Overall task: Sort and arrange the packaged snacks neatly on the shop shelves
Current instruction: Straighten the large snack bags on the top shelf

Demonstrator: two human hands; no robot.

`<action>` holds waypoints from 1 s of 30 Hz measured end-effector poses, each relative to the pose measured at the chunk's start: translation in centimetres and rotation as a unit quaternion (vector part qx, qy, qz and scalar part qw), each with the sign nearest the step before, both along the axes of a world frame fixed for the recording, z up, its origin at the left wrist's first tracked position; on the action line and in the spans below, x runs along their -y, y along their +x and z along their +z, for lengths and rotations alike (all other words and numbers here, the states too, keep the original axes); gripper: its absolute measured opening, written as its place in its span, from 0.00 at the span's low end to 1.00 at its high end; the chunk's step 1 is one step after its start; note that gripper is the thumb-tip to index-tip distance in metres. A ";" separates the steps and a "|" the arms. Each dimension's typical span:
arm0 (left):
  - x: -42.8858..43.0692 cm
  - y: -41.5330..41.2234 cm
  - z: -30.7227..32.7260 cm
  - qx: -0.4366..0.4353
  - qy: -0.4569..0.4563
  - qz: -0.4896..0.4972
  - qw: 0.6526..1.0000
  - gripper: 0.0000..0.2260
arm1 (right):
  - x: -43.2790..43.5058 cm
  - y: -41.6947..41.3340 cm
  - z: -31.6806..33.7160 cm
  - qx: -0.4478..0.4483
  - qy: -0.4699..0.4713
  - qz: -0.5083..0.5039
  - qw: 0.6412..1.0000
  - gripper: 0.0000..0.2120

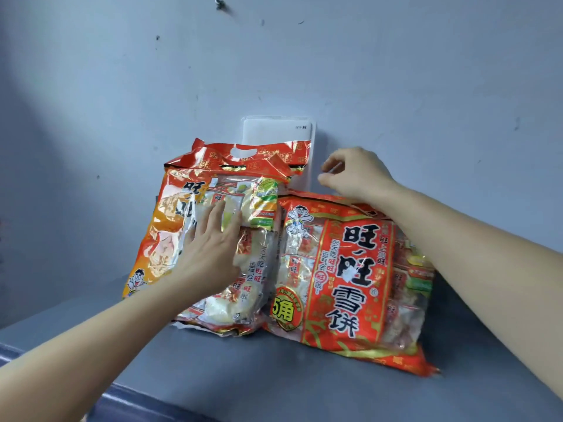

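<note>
Two large red and orange bags of rice crackers stand side by side on a grey shelf [243, 370], leaning back toward the wall. The left bag [262, 257] has a handle cut-out at its top. My left hand [210, 242] lies flat on its front with the fingers spread. The right bag [350, 278] carries big black characters on a red panel and leans lower. My right hand [353, 175] hovers at its top edge, fingers curled in a loose pinch; whether it grips the edge is unclear.
A white WiFi router [278, 130] stands against the wall behind the left bag. The grey wall [304, 56] rises right behind the shelf. The shelf's front edge [146, 397] runs along the lower left.
</note>
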State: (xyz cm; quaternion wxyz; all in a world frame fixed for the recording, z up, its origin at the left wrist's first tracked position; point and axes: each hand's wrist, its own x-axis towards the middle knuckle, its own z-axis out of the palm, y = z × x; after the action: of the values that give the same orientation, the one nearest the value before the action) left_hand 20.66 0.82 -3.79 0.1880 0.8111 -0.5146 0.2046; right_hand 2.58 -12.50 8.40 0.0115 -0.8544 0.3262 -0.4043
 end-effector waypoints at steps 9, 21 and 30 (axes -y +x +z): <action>0.1 -10.7 1.5 0.012 -0.064 -0.029 0.997 0.34 | -1.1 -10.7 -2.2 -0.083 -0.035 -0.022 0.996 0.10; 2.4 -24.7 0.5 0.083 -0.022 -0.210 0.974 0.24 | -1.6 -26.9 -5.4 -0.164 0.050 -0.131 0.976 0.06; 5.1 -34.5 -1.4 0.048 0.047 -0.301 0.951 0.27 | -3.4 -39.8 -6.0 -0.125 0.094 -0.227 0.961 0.10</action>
State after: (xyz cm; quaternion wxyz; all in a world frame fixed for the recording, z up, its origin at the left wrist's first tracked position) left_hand -13.86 -4.25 -5.22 0.1775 0.6162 -0.7521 0.1523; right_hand -37.19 -9.10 2.36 -0.0408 -0.7964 0.5473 -0.2540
